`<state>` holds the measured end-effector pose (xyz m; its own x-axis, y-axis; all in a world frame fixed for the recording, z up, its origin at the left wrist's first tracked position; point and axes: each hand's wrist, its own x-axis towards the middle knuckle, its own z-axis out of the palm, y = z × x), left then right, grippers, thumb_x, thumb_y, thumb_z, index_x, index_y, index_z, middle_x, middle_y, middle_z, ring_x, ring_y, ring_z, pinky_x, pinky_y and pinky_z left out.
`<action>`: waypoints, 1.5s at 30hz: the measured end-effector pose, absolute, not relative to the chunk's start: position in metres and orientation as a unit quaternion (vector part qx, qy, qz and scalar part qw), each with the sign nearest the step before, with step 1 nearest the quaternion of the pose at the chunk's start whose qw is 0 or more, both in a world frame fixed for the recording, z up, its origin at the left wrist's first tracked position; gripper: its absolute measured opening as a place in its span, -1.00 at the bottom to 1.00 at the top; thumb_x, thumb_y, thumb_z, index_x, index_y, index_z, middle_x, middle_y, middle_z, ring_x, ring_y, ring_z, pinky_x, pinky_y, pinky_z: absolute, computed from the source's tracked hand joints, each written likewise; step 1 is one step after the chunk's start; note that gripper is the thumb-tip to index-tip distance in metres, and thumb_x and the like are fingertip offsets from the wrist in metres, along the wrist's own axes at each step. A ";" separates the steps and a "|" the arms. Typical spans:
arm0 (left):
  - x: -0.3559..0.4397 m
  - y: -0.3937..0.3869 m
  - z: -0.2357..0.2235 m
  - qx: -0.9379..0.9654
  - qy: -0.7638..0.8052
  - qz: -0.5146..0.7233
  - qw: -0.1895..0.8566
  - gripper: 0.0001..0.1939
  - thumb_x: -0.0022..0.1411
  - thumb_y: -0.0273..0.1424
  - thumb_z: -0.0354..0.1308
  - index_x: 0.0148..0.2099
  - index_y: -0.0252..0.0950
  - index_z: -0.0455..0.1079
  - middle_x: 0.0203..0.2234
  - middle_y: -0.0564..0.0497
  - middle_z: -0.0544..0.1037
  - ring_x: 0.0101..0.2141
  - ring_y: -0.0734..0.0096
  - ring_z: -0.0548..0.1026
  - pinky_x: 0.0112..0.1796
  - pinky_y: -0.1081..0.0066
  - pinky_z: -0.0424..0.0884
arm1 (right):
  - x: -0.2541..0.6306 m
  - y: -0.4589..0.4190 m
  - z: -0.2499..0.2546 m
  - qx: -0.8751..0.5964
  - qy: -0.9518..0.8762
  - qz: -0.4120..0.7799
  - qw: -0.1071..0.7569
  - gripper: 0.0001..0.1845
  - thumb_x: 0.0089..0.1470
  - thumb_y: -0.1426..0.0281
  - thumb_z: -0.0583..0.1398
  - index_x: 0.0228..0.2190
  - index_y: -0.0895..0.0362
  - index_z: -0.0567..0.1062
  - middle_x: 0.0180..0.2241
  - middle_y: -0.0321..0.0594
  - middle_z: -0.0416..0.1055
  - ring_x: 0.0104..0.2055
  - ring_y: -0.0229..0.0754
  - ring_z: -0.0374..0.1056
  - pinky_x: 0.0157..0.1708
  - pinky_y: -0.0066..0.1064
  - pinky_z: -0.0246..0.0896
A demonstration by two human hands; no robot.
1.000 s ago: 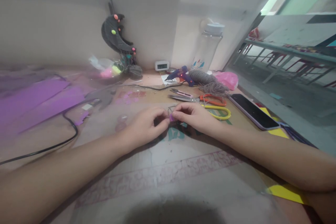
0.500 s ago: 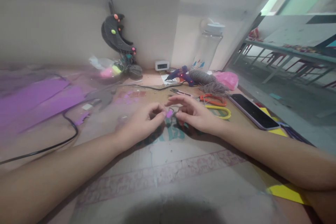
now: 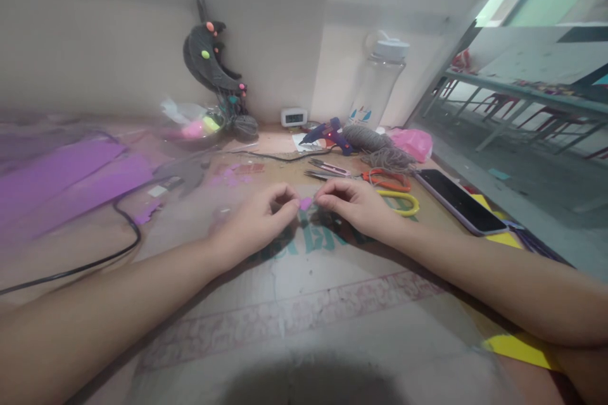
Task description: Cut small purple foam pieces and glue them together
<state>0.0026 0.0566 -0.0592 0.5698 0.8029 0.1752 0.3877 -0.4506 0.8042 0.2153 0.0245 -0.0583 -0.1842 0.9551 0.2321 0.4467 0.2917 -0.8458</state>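
Observation:
Between my hands, just above the cardboard-covered table, is a small purple cut-out piece [image 3: 305, 204]. My left hand [image 3: 266, 214] pinches its left edge between thumb and forefinger. The thumb and fingertips of my right hand [image 3: 354, 202] are pressed together close to the piece's right side; what they hold, if anything, is too small to make out. Scissors with orange handles [image 3: 387, 180] and a yellow handle loop [image 3: 401, 203] lie just beyond my right hand, beside small thread snips [image 3: 330, 167].
A blue glue gun [image 3: 327, 135], grey yarn [image 3: 375, 147], a clear bottle [image 3: 377, 88] and a small clock [image 3: 294, 117] stand along the wall. A phone [image 3: 460, 202] lies at right. Purple sheets [image 3: 71, 183] and a black cable [image 3: 128, 253] are at left.
My right hand's fingers, apart half a second ago, have closed into a pinch beside the purple piece. My left hand keeps its pinch almost in place.

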 end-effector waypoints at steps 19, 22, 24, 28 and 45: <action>0.004 0.055 -0.058 0.841 0.347 0.257 0.326 -0.83 0.26 -0.36 0.02 -0.37 -0.24 0.36 -0.49 0.05 0.52 -0.41 0.37 0.44 -0.37 0.38 0.30 | 0.213 0.019 -0.056 -0.533 -0.712 0.306 0.341 -0.71 0.17 0.22 0.19 -0.42 0.16 0.57 -0.56 -0.32 0.39 -0.53 -0.30 0.25 -0.53 -0.49 0.14; 0.004 0.055 -0.059 0.843 0.345 0.253 0.325 -0.84 0.25 -0.36 0.02 -0.36 -0.24 0.36 -0.49 0.06 0.52 -0.41 0.37 0.44 -0.37 0.38 0.31 | 0.212 0.017 -0.056 -0.543 -0.694 0.334 0.334 -0.73 0.15 0.21 0.21 -0.39 0.15 0.58 -0.57 -0.34 0.38 -0.59 -0.32 0.24 -0.61 -0.50 0.11; 0.004 0.056 -0.060 0.839 0.345 0.256 0.333 -0.83 0.26 -0.35 0.02 -0.36 -0.24 0.37 -0.48 0.06 0.52 -0.41 0.37 0.45 -0.35 0.38 0.32 | 0.211 0.016 -0.056 -0.552 -0.680 0.359 0.323 -0.73 0.14 0.19 0.21 -0.36 0.14 0.57 -0.59 -0.36 0.36 -0.65 -0.34 0.20 -0.68 -0.52 0.05; 0.004 0.058 -0.061 0.826 0.346 0.275 0.351 -0.78 0.33 -0.26 0.02 -0.30 -0.24 0.38 -0.42 0.05 0.53 -0.36 0.36 0.47 -0.32 0.38 0.34 | 0.209 0.016 -0.055 -0.553 -0.676 0.362 0.327 -0.72 0.13 0.19 0.21 -0.38 0.16 0.53 -0.60 -0.37 0.34 -0.66 -0.36 0.17 -0.71 -0.54 0.03; 0.006 0.059 -0.061 0.818 0.355 0.250 0.377 -0.72 0.32 -0.20 0.04 -0.36 -0.24 0.40 -0.48 0.04 0.52 -0.41 0.36 0.45 -0.38 0.39 0.31 | 0.207 0.015 -0.052 -0.553 -0.680 0.347 0.334 -0.71 0.15 0.19 0.20 -0.42 0.16 0.51 -0.60 -0.35 0.33 -0.61 -0.34 0.20 -0.65 -0.53 0.06</action>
